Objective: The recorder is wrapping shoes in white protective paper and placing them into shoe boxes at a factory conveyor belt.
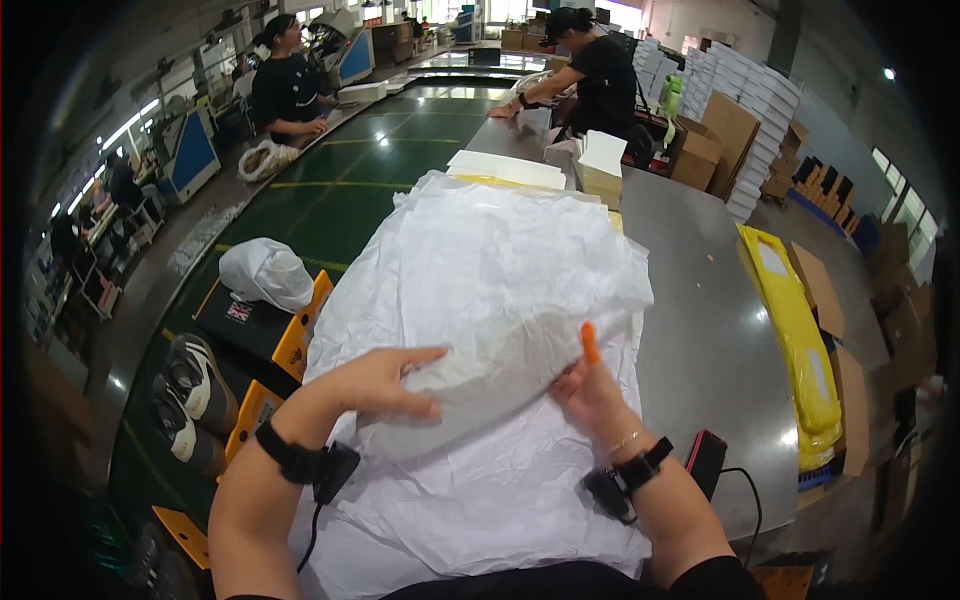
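Left hand (385, 385), splayed, and right hand (592, 392), curled, hold a white bundle (490, 375).

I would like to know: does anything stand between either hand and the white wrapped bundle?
Nothing visible does. The left hand touches the white wrapped bundle at its left end, the right hand at its right end. The white paper sheets lie beneath it, not in between.

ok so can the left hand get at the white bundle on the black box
Probably yes: the white bundle sits on top of the black box, ahead and to the left of the left hand, with nothing seen over it. That hand would likely need to leave the paper-wrapped item it touches first.
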{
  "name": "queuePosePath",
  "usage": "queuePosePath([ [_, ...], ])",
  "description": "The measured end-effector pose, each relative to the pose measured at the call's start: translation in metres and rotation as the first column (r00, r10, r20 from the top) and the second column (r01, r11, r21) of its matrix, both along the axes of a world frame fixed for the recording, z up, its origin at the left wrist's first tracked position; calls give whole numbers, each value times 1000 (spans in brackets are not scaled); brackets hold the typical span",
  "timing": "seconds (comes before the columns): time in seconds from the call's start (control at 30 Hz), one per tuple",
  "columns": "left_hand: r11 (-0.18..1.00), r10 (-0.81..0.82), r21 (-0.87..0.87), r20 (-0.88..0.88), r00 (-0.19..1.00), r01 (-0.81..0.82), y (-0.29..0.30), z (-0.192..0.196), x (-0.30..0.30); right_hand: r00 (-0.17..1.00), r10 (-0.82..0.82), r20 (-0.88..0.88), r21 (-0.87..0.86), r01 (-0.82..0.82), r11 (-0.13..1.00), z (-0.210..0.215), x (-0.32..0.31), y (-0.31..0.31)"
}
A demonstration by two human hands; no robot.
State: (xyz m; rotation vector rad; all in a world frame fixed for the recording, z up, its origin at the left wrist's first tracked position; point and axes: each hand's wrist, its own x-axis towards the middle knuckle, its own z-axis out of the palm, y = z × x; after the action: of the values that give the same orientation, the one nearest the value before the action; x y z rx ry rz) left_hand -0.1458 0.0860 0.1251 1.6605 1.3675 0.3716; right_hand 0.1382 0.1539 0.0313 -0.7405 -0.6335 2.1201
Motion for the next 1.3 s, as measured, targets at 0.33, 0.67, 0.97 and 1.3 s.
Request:
queuePosePath([
  [0.33, 906, -393, 49, -271, 879, 420, -53, -5, 8, 714, -283, 640, 763, -634, 125, 76, -27, -53],
  [0.67, 816, -141, 421, -519, 843, 396, -10, 16, 14, 426, -623, 656, 540, -842, -6, 70, -79, 53],
  [0.97, 750, 74, 607, -470, 880, 261, 19, -36, 6, 569, 29, 822, 428, -650, 628, 83, -81, 115],
  [1.3, 696, 88, 581, -652, 753, 422, -5, -37, 22, 544, -657, 522, 475, -825, -305, 76, -57, -49],
])
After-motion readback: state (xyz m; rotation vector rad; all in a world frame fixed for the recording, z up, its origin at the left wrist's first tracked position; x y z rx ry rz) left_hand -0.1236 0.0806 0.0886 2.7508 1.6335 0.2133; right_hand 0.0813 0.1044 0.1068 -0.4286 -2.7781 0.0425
